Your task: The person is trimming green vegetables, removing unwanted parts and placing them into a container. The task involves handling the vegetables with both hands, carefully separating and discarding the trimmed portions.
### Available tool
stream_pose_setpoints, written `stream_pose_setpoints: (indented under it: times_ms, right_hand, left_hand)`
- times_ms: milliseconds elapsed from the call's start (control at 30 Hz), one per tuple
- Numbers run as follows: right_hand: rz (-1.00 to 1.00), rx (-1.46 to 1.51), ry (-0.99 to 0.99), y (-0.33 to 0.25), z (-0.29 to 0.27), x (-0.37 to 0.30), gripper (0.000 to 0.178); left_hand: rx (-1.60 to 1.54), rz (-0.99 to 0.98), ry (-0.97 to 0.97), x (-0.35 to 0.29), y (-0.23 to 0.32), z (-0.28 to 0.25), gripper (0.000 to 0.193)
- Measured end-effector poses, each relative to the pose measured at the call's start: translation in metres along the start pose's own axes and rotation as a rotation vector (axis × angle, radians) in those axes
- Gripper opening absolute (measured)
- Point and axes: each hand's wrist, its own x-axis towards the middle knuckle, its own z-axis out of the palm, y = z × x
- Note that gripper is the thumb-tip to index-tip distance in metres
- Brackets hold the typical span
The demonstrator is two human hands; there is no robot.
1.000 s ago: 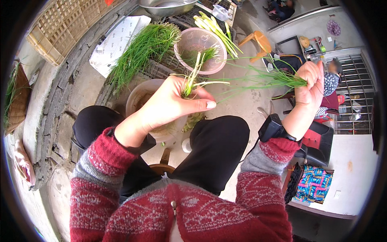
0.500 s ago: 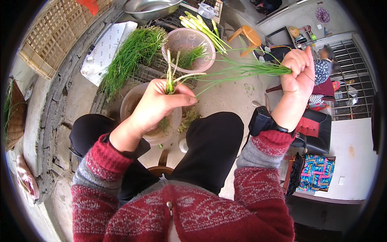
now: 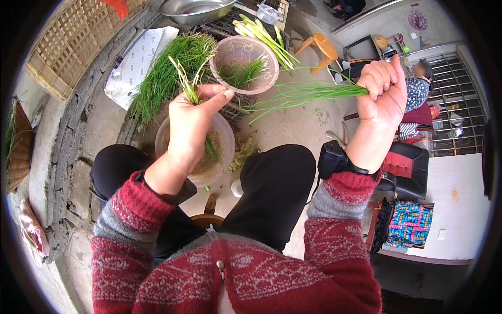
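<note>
My left hand [image 3: 188, 128] was closed on a small bunch of pale stems [image 3: 187, 86], pinched at thumb and fingers, white ends poking up above the grip. My right hand [image 3: 380, 94], raised well apart, was curled tight round a sheaf of green blades [image 3: 324, 92], which fanned out leftward from the fist, tips loose in the air. Below my left wrist, between my knees, stood a round tub [image 3: 226, 136], with leafy scraps [image 3: 242, 154] beside it on the bare grey floor [image 3: 295, 128]. Beyond lay a heap of long greens [image 3: 170, 68], next to a pink colander [image 3: 238, 47] holding more, then thick pale stalks [image 3: 261, 39], a metal basin [image 3: 196, 14] and an orange stool [image 3: 325, 47]. Off to the right, a person [image 3: 418, 91] was near a barred window [image 3: 460, 107].
</note>
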Motion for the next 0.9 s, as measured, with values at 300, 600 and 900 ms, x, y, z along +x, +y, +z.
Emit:
stream_pose_setpoints:
  times_ms: [300, 600, 900]
  right_hand:
    - [0.028, -0.090, 0.007, 0.030, 0.001, 0.019, 0.041]
    - [-0.042, -0.197, 0.118, 0.069, 0.007, 0.030, 0.042]
    - [-0.070, -0.239, 0.136, 0.086, 0.015, 0.029, 0.040]
  left_hand:
    - [0.019, 0.425, -0.228, -0.024, 0.003, 0.007, 0.010]
    - [0.223, 0.445, -0.297, -0.004, -0.016, 0.010, 0.017]
    - [0.173, 0.354, -0.263, -0.006, -0.015, 0.015, 0.019]
